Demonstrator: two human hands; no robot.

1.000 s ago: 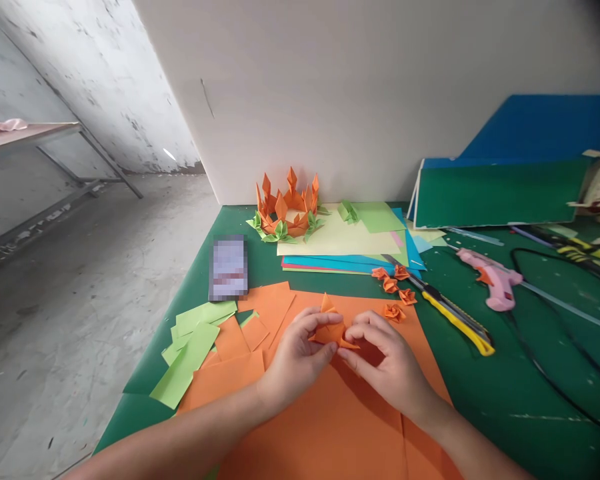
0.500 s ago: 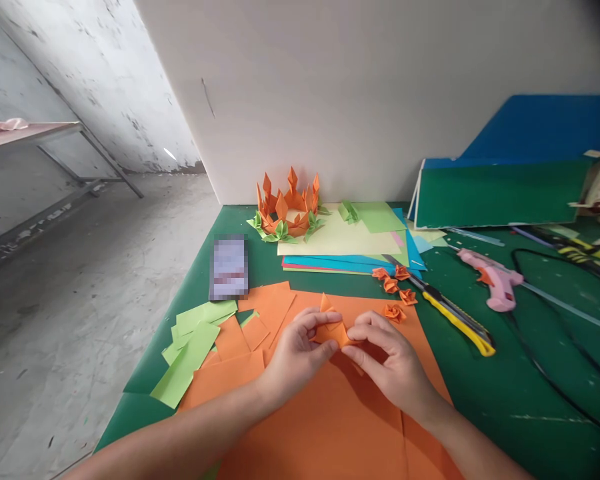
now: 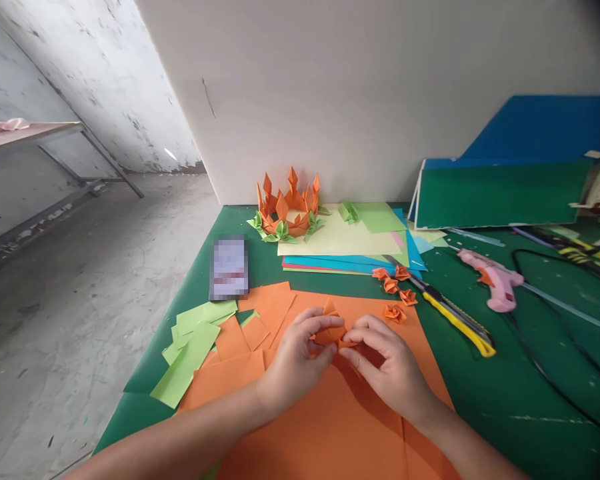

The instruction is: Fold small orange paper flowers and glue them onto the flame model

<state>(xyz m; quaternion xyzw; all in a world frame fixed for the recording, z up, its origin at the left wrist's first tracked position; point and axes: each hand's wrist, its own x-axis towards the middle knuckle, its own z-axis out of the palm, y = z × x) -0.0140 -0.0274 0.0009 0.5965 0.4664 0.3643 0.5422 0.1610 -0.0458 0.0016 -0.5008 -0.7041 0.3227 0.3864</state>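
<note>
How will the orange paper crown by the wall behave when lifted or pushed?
The paper crown is probably light, being folded paper. Its thin spikes would likely crush under a squeeze. With its wide ring base, a push should slide it, not tip it.

The table (image 3: 530, 400) has a dark green cover, and a large orange sheet (image 3: 330, 427) lies flat on its near part, with light green paper pieces (image 3: 193, 340) and smaller orange pieces (image 3: 240, 337) at its left edge. Behind them lie a flat rectangular object (image 3: 229, 267), blurred, and a stack of coloured sheets (image 3: 345, 247). On the right side there are a yellow utility knife (image 3: 455, 317), a pink glue gun (image 3: 493, 280) and a black cable (image 3: 555, 373).
</note>
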